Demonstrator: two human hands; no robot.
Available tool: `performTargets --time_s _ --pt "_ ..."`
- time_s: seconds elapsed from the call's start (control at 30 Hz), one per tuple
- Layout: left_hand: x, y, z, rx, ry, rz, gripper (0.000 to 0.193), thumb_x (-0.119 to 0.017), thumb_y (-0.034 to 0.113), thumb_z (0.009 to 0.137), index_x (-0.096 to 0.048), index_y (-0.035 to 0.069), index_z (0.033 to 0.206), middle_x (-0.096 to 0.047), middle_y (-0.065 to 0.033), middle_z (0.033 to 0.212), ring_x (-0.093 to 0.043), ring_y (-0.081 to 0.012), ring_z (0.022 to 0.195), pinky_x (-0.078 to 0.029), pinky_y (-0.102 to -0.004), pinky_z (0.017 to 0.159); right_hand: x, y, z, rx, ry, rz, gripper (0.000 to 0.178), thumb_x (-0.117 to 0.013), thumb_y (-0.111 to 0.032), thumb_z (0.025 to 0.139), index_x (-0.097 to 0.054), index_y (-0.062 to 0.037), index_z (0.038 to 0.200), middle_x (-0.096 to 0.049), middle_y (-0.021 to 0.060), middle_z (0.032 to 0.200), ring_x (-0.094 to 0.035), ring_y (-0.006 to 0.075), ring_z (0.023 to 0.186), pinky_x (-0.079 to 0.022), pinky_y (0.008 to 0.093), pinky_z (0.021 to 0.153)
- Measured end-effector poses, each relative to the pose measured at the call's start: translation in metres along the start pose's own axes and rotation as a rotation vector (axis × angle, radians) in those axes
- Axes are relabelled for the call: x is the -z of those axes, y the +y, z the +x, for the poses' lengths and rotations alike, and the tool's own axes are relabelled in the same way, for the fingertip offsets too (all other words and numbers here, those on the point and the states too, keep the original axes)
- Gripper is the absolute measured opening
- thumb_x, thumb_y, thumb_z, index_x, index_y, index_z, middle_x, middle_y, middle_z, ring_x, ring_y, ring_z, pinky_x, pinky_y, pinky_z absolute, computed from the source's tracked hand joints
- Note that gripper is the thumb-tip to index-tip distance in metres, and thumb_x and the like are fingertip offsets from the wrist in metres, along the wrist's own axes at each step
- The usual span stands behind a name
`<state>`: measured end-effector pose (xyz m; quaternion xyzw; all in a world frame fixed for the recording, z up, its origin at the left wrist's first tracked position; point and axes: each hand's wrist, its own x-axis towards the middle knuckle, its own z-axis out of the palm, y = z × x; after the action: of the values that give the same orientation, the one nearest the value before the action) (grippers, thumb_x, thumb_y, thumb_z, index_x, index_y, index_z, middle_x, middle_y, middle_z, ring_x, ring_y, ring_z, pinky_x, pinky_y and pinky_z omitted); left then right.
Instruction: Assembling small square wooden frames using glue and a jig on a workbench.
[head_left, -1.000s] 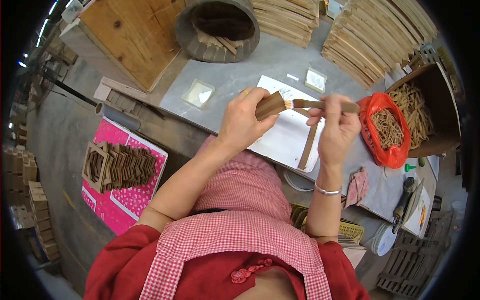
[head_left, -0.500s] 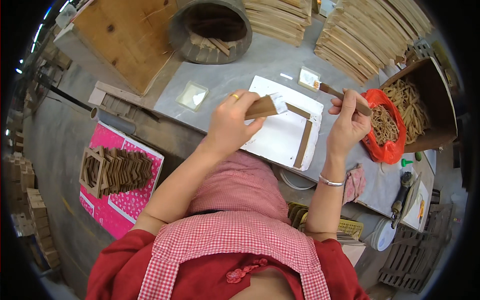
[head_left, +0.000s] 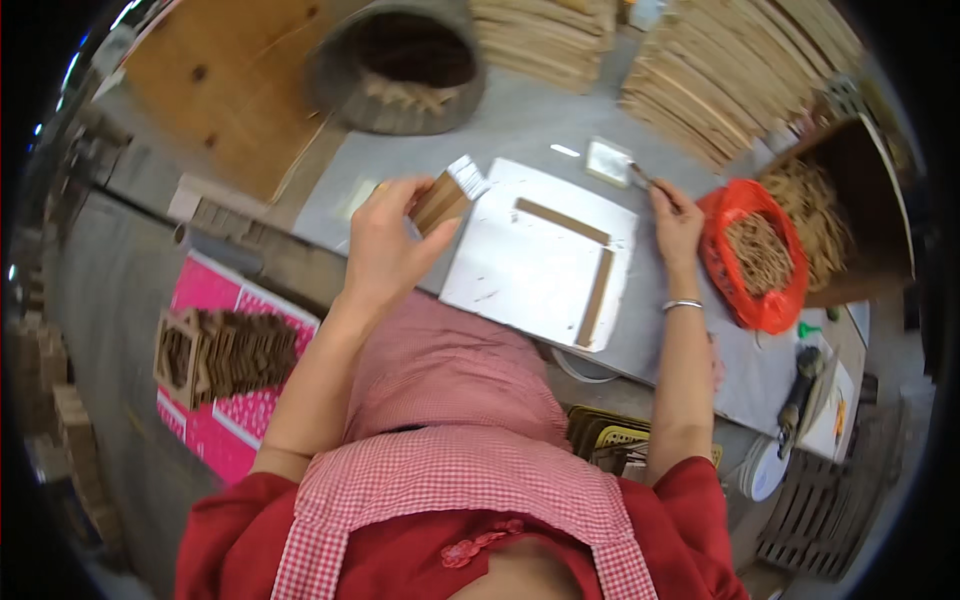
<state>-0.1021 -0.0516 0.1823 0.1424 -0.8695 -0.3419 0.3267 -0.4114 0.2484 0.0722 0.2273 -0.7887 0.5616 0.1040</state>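
Observation:
My left hand [head_left: 385, 240] is closed round a small bundle of brown wooden strips [head_left: 440, 205], whose upper ends are white. It holds them above the table, by the left edge of a white board [head_left: 515, 280]. Two brown strips, a long one [head_left: 562, 220] and another [head_left: 596, 298], lie on the board and form a corner. Farther right, my right hand [head_left: 679, 222] pinches a flat brown stick [head_left: 641, 175]. The stick's tip is at the edge of a small clear dish [head_left: 608, 163] with something white in it; blur hides whether they touch.
Right of the board are a red plastic bag [head_left: 716, 250] of rubber bands [head_left: 760, 255] and a brown box [head_left: 880, 215] of pale strips. Wood stacks [head_left: 735, 85] and a grey cylinder [head_left: 335, 85] stand at the back. Small wooden frames [head_left: 235, 350] sit on a pink-patterned surface [head_left: 205, 440] at left.
My left hand has moved left with the strips, away from above the board. My right hand has shifted slightly, bringing the stick's far end beside the dish. The whole view has shifted a little.

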Motion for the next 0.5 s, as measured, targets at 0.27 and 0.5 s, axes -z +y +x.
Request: performTargets --time_s 0.27,0.5 --pt "0.066 -0.050 0.019 0.196 0.008 0.271 0.042 -0.080 0.018 0.077 -0.068 -0.001 0.112 -0.071 -0.0171 0.103 -0.070 -0.0294 0.098 -0.055 -0.0389 0.087 0.011 -0.003 0.000 0.228 -0.155 -0.416 0.025 -0.074 -0.013 0.089 -0.074 -0.0036 0.112 -0.073 0.0148 0.113 -0.066 0.0292 0.108 -0.051 0.0365 0.093" --pt "0.056 -0.091 0.015 0.302 -0.117 0.432 0.040 -0.078 0.024 0.077 -0.070 0.003 0.110 -0.070 -0.0187 0.106 -0.067 -0.0373 0.103 -0.054 -0.0465 0.088 0.023 -0.028 -0.027 0.089 -0.022 -0.324 0.023 -0.071 -0.015 0.095 -0.074 -0.0038 0.114 -0.074 0.0084 0.114 -0.065 0.0215 0.106 -0.048 0.0337 0.091"
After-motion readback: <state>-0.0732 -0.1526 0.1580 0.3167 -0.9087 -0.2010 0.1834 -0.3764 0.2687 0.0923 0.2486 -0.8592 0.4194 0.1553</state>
